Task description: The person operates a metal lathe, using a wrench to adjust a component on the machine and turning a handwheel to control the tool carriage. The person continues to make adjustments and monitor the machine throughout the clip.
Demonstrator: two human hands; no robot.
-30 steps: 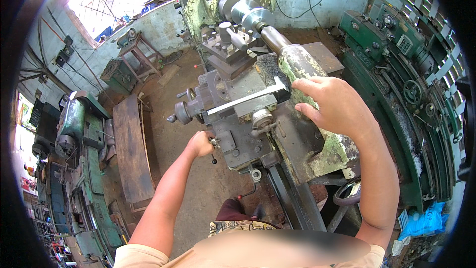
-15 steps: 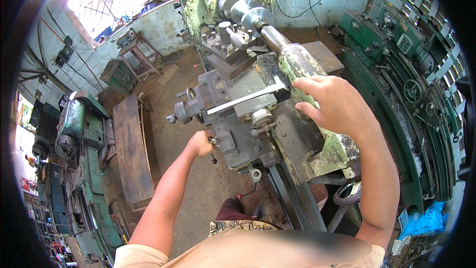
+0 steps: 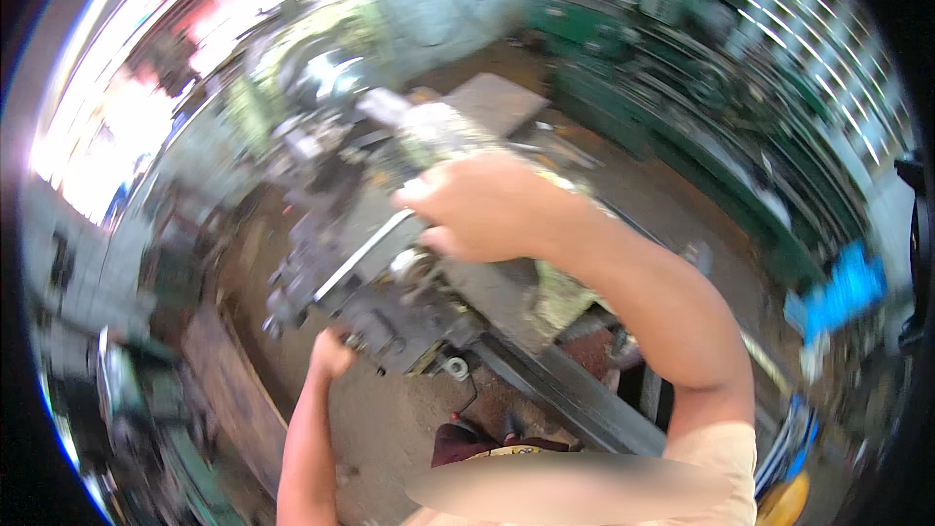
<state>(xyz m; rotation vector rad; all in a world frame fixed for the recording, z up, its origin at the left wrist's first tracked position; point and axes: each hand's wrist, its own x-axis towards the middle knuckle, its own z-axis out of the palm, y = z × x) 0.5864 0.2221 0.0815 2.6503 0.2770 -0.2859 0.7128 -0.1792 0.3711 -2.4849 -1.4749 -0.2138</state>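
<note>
My left hand (image 3: 333,355) is closed around a small crank handle at the near left side of the lathe carriage (image 3: 385,326). Across the machine lies a long, pale metal caliper (image 3: 365,258), slanting up to the right. My right hand (image 3: 482,206) is over its far end, with thumb and forefinger on either side. The hand covers the caliper's jaws, and blur hides whether the fingers grip it. Beyond the hand are the worn, pale-green tailstock (image 3: 438,127) and the shiny chuck (image 3: 336,78).
Lathe bed rails (image 3: 555,390) run toward the lower right. A green machine (image 3: 672,107) stands along the right wall, with a blue plastic bag (image 3: 842,287) near it. To the left are a wooden board (image 3: 229,380) and another green machine (image 3: 122,390).
The view has swung, so the lathe appears farther left and turned. My right hand has moved from beside the tailstock to the caliper's jaw end. My left hand stays on the handle.
</note>
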